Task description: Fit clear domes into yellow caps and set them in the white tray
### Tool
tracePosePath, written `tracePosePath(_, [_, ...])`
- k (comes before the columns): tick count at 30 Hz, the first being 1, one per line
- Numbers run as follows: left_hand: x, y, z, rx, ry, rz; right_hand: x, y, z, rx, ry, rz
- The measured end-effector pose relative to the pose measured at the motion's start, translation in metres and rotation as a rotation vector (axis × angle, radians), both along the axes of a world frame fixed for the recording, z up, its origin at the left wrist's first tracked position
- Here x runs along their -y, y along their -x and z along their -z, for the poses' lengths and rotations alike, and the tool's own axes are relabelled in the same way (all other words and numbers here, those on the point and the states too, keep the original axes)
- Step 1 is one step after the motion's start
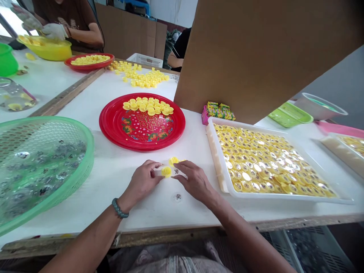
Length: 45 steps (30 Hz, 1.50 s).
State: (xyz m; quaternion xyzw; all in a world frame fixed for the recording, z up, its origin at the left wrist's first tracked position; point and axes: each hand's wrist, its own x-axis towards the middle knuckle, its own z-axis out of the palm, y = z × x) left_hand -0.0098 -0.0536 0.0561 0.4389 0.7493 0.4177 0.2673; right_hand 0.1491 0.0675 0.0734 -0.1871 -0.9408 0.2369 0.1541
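My left hand has its thumb and fingers closed at the edge of a small yellow round piece. Something pale and see-through shows between its fingertips, too unclear to name. Opposite it, my right hand pinches a small clear round cap with a dark print. Another yellow piece is just beyond the right fingertips. Nearer to me, a loose clear cap with a dark print lies on the white table. Both hands are low over the tabletop, almost meeting.
Stacked red plates hold yellow pieces ahead. At left stands a green basket of clear caps. A white tray of capped yellow pieces is at right, beside a cardboard sheet. A gloved person works at a yellow bowl.
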Motion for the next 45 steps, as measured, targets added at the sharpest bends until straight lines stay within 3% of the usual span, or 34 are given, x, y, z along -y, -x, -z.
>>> tracePosePath(4, [-0.008, 0.004, 0.007, -0.05, 0.023, 0.092, -0.005, 0.018, -0.006, 0.182, -0.086, -0.104])
tracePosePath(9, [-0.013, 0.006, 0.011, 0.01, 0.001, 0.126, -0.004, 0.03, 0.0, 0.33, -0.186, -0.121])
tracePosePath(17, [-0.017, 0.005, 0.011, 0.08, -0.007, 0.123, -0.007, 0.027, 0.002, 0.301, -0.084, -0.047])
tracePosePath(24, [-0.016, 0.0, 0.012, 0.096, 0.011, 0.091, 0.001, 0.024, 0.003, 0.345, -0.143, -0.004])
tracePosePath(32, [-0.017, -0.001, 0.016, 0.412, 0.098, 0.096, 0.001, 0.038, -0.013, 0.561, -0.191, -0.045])
tracePosePath(38, [-0.024, -0.008, 0.019, 0.562, 0.122, -0.052, -0.002, 0.04, -0.014, 0.54, -0.139, -0.057])
tracePosePath(45, [-0.026, -0.012, 0.014, 0.726, 0.192, -0.166, 0.002, 0.036, -0.014, 0.512, -0.232, -0.074])
